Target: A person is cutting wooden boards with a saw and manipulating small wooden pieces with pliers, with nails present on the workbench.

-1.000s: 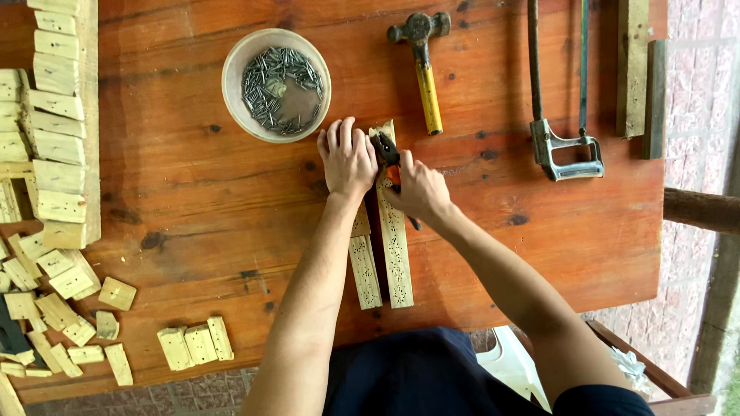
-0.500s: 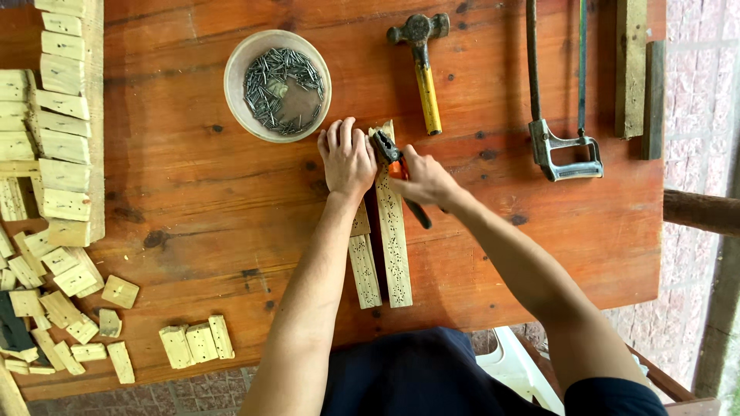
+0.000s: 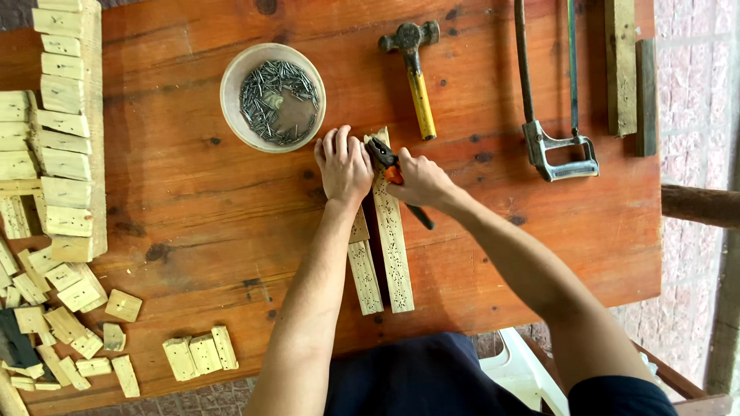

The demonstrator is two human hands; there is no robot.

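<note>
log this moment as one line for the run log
left hand: flat on wooden strips | right hand: gripping pliers at strip's far end | nearby: bowl of nails, hammer

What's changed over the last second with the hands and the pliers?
Little: the right hand shifted slightly, tilting the pliers at the top of the longer wooden strip. The left hand still presses the strips down. Hammer, nail bowl and saw have not moved.
</note>
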